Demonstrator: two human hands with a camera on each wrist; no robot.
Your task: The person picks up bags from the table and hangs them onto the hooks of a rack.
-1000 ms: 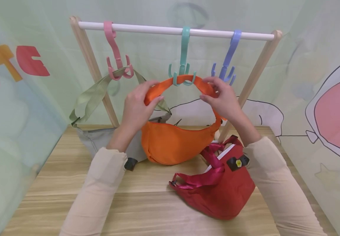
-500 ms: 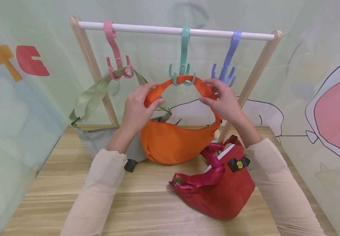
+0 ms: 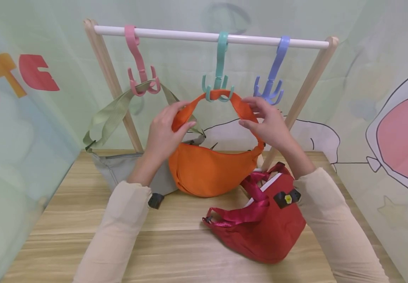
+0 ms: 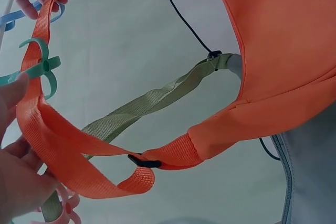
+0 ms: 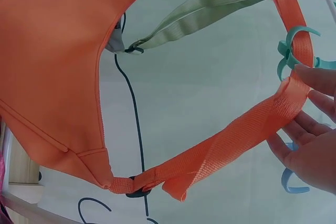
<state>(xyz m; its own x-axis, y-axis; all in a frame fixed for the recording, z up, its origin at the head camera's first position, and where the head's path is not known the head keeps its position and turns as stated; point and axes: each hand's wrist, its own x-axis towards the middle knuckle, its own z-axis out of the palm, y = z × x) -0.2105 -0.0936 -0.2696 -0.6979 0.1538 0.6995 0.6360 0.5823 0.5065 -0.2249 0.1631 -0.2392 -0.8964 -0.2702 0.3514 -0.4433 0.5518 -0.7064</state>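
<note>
A: Please, where is the orange bag (image 3: 212, 171) now?
B: It is below the middle of the white bar (image 3: 175, 34). Its orange strap (image 3: 239, 106) passes over the lower prongs of the teal hook (image 3: 221, 59). Whether its bottom touches the bench (image 3: 175, 236), I cannot tell.
A: And what does each hand do?
B: The left hand (image 3: 161, 133) grasps the strap on one side of the hook, with the thumb in front and the fingers behind it. The right hand (image 3: 271, 124) grasps the other side, rather lightly, between thumb and fingers.
A: Which things are around?
B: On the left hand's side, the grey bag (image 3: 119, 165) is partly behind the orange one, and its green strap (image 3: 106, 122) hangs on the pink hook (image 3: 136, 53). The blue hook (image 3: 276, 59) is on the bar too, just above the right hand. The red bag (image 3: 278, 232) lies on the bench, nearer to the person, with its crimson strap (image 3: 248, 214) folded loosely along its top.
</note>
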